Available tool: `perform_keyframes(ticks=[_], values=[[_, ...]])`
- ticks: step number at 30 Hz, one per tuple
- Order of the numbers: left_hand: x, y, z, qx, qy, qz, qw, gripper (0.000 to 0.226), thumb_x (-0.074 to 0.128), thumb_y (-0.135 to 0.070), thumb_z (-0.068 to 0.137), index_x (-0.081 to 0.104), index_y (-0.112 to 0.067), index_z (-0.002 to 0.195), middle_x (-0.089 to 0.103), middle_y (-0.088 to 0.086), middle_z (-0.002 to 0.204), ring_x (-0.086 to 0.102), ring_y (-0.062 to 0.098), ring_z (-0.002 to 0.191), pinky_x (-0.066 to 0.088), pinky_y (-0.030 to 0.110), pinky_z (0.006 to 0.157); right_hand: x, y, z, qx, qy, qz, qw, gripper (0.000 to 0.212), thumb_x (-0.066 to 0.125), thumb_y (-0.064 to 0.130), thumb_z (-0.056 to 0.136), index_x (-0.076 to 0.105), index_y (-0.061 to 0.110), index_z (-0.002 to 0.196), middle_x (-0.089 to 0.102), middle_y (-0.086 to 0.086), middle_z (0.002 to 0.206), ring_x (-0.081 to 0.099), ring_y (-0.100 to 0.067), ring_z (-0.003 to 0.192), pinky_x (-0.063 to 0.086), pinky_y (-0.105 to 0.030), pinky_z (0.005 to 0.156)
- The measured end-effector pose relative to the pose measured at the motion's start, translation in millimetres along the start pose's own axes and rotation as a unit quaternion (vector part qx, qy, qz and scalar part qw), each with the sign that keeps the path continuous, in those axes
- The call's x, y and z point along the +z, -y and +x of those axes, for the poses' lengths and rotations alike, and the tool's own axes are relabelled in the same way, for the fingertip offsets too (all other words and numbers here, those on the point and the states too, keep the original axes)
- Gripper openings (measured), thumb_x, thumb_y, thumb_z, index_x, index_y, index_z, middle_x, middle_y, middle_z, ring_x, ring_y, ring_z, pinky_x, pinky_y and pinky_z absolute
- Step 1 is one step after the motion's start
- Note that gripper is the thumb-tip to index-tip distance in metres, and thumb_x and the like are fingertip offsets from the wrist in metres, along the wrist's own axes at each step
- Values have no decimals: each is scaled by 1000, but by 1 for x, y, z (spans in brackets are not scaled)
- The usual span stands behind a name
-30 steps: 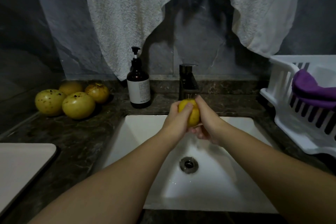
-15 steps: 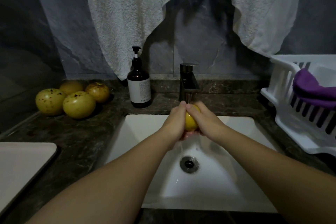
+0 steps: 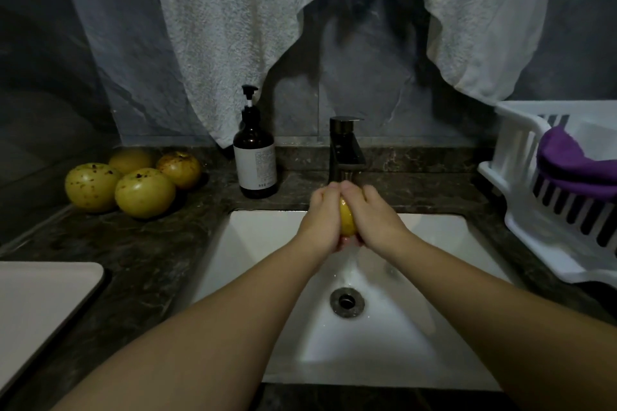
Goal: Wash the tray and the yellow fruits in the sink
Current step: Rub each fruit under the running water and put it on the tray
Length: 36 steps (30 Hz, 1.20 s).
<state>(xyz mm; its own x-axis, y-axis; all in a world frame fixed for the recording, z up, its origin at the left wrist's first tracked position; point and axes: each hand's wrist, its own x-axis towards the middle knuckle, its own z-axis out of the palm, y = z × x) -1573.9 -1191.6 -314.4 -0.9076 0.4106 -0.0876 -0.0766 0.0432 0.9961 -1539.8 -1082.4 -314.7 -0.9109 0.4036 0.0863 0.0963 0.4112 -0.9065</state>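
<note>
A bright yellow fruit (image 3: 346, 220) over a white sink (image 3: 253, 243); four yellow-green fruits (image 3: 145, 192) flecked with brown on a dark, veined marble bench (image 3: 133, 260), beside a brown bottle (image 3: 255, 163) with white label and a purple cloth (image 3: 574, 163).

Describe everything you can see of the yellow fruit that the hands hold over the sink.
The yellow fruit shows only as a narrow, smooth, glossy yellow strip, taller than wide, between the hands. The left hand and the right hand cup it from both sides, fingertips meeting above it. It sits just below the dark faucet, above the white sink, and water runs down from under it. Its full shape is hidden.
</note>
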Motion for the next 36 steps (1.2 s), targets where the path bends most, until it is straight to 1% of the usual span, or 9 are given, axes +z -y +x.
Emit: perform_keyframes(ticks=[2,6,11,15,19,23,28,31,36], values=[[-1,-2,-3,-25,10,-23,999,51,28,-68,105,54,-29,124,63,7,77,57,16,54,43,26,51,-2,-2,-2,-40,-4,-27,999,40,44,70,96,50,34,113,64,-3,105,65,-18,87,50,-32,64],[-1,4,-1,22,-3,31,999,44,34,-61,106,45,-33,138,65,8,110,68,26,89,50,32,67,-1,4,-3,129,33,78,988,61,31,80,92,51,30,120,64,-12,96,63,-20,61,41,-23,46],[0,-1,-4,-60,36,-58,996,57,35,-74,100,56,-28,127,67,11,94,64,16,62,49,27,55,-3,-2,-5,-19,-7,12,1000,41,44,67,98,52,34,120,63,-6,112,65,-15,89,47,-26,56],[0,5,0,6,-3,7,1000,43,42,-64,102,49,-30,127,67,11,112,72,24,88,54,33,69,0,6,-5,115,28,66,991,59,30,82,90,56,35,115,69,-9,91,69,-18,65,43,-23,50],[-3,2,-4,-58,32,-48,997,60,37,-75,99,55,-28,131,65,8,85,63,15,53,47,26,52,-1,-1,-5,8,6,-4,1000,41,39,71,97,53,38,116,65,-4,102,67,-17,77,46,-25,53],[1,6,1,38,0,36,999,46,43,-66,102,47,-35,135,68,10,109,72,22,71,57,36,63,-1,6,-3,113,33,101,988,55,36,78,90,56,34,116,67,-11,84,65,-21,57,42,-24,46],[1,3,-1,-37,32,-52,997,54,39,-72,100,59,-30,126,72,13,111,74,23,81,57,35,69,-3,0,-5,-13,-5,22,1000,37,42,67,98,51,37,118,65,-5,110,66,-20,91,55,-32,61],[-1,7,2,53,-6,43,998,46,43,-65,103,49,-32,135,67,12,120,70,26,94,52,33,70,-1,7,-5,131,25,91,987,61,30,79,93,53,31,122,66,-11,100,66,-21,72,43,-24,48],[-4,2,-4,-34,48,-18,998,54,35,-76,98,53,-33,125,64,2,66,57,14,51,44,24,51,-5,-2,-6,-5,-11,-30,999,49,36,74,96,53,32,116,65,-6,105,64,-19,85,48,-34,66]])
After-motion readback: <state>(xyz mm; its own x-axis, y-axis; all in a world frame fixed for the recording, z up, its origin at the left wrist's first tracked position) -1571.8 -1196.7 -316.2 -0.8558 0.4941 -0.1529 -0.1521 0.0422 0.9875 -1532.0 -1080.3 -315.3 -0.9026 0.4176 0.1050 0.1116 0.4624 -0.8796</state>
